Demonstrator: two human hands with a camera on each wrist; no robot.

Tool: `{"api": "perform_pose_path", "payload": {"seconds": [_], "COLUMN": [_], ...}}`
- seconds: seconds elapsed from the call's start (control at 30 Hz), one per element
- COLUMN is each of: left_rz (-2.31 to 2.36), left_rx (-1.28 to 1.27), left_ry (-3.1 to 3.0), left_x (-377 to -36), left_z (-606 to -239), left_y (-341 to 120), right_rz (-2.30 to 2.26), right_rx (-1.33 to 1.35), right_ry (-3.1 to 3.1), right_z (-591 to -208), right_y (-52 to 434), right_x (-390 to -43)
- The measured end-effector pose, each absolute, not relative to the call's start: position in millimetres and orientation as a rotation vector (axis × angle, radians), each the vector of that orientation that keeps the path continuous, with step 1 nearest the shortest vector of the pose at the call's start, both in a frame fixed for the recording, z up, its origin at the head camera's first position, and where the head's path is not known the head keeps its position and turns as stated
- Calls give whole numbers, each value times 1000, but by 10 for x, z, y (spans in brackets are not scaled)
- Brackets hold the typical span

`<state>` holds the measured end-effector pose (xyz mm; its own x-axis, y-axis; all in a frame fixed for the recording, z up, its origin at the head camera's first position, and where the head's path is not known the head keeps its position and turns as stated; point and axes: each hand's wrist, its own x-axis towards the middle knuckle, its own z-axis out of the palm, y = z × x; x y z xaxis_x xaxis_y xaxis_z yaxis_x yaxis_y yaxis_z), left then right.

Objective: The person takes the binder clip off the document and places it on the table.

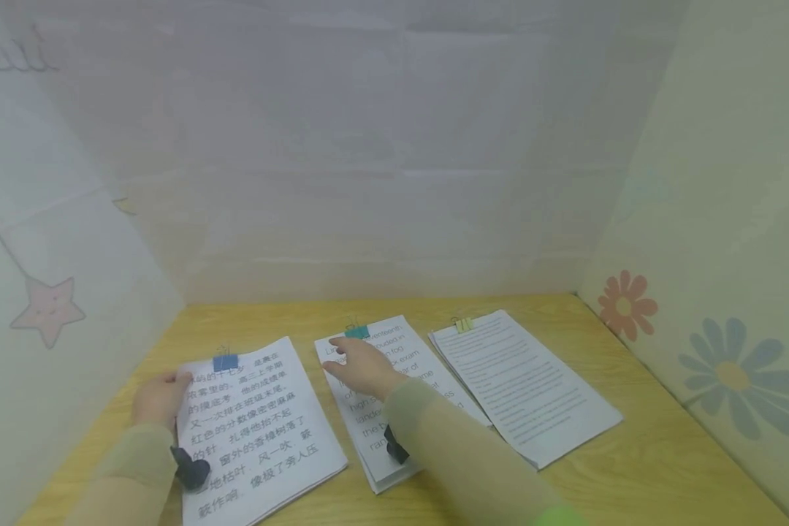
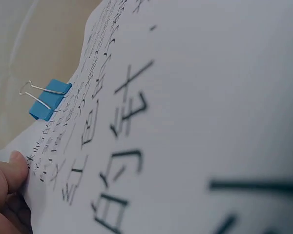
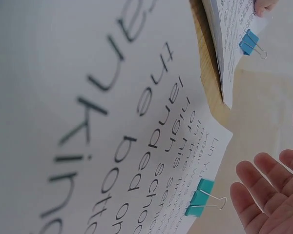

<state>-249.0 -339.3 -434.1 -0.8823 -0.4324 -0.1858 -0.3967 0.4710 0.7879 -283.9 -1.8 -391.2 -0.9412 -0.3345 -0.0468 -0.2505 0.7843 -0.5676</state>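
Observation:
A stack of paper printed with large Chinese characters (image 1: 269,424) lies at the left, with a blue binder clip (image 1: 226,361) on its top edge. My left hand (image 1: 156,400) pinches this stack's left edge near the upper corner; the thumb (image 2: 18,163) lies on the top sheet. In the middle lies a stack with large English print (image 1: 361,431), held by a teal binder clip (image 1: 357,332). Above it hovers my right hand (image 1: 363,365), fingers extended and apart from the teal clip. In the right wrist view its palm (image 3: 278,204) faces the camera, holding nothing.
A third stack with small print (image 1: 526,387) lies at the right, with a yellow binder clip (image 1: 464,326) at its top. The wooden table (image 1: 605,467) is bounded by a pale back wall (image 1: 394,219) and side walls with flower and star pictures.

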Motion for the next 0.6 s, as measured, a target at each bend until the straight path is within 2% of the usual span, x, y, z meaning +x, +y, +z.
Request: {"api": "perform_pose_path", "payload": {"seconds": [0.6], "left_rz": [-1483], "left_rx": [662], "left_ry": [-2642], "left_x": [-2212], "left_z": [-4301], "left_y": [-3455], "right_rz": [-894], "right_rx": [-505], "right_ry": [2818], "right_z": [-3937], "right_y": [143], "right_x": [-2774]}}
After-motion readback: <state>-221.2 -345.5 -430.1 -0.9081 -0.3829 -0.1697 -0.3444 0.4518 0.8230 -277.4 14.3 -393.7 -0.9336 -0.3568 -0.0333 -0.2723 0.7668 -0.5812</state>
